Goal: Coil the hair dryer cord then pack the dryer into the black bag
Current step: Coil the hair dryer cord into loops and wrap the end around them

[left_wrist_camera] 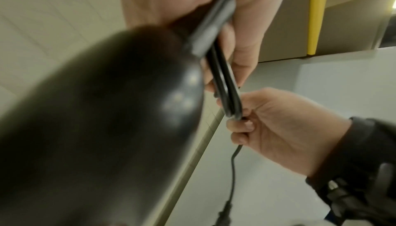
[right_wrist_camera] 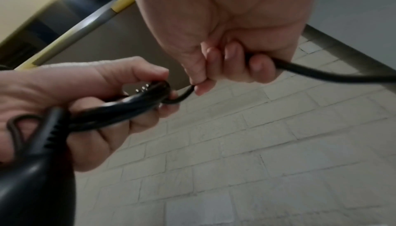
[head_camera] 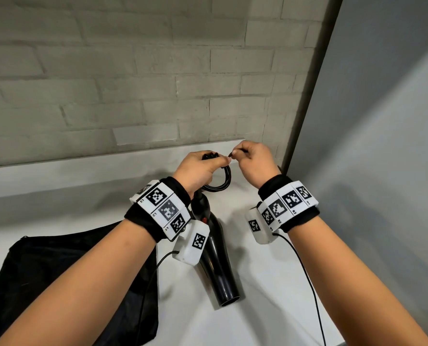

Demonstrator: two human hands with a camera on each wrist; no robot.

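The black hair dryer (head_camera: 218, 258) lies on the white table under my left wrist, its nozzle toward me. Its black cord is gathered into a coil (head_camera: 220, 181) above the handle end. My left hand (head_camera: 218, 161) grips the top of that coil, fingers curled round the loops (right_wrist_camera: 128, 107). Just right of it, my right hand (head_camera: 235, 153) pinches a stretch of the cord (right_wrist_camera: 332, 75) that runs on past the fingers. The black bag (head_camera: 58, 270) lies flat at the left, partly under my left forearm. In the left wrist view the dryer body (left_wrist_camera: 107, 128) is a close blur.
A painted brick wall (head_camera: 133, 71) stands right behind the table (head_camera: 270, 308), and a grey panel (head_camera: 383, 121) closes the right side. Thin black camera cables (head_camera: 308, 283) hang from both wrists down across the table.
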